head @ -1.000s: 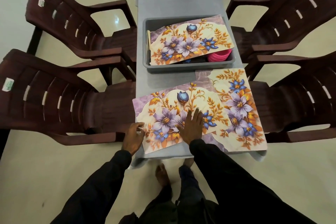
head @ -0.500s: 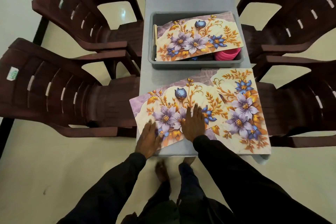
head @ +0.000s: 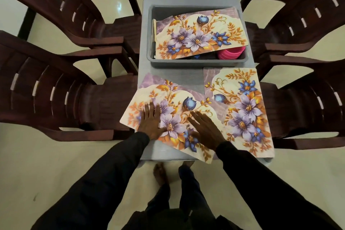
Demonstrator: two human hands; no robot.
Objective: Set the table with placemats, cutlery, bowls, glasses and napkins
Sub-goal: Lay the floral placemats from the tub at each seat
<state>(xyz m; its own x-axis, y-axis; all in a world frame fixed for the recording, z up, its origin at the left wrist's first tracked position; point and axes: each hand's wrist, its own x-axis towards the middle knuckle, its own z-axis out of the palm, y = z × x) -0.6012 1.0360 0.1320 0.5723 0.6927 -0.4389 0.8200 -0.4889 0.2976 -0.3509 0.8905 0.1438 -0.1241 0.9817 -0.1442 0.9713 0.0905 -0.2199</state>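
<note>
Early stage: left hand [head: 151, 121] and right hand [head: 205, 130], fingers flat, press a skewed placemat [head: 173, 102]. A second placemat [head: 240, 106] lies beside the right hand. Beyond both hands, the tub [head: 196, 62] holds a third placemat [head: 196, 33] and pink bowls [head: 231, 53].

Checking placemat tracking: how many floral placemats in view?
3. Near-left placemat, skewed, pressed by left hand and right hand; near-right placemat beside it; third placemat lying across the grey tub. More may be hidden beneath it.
</note>
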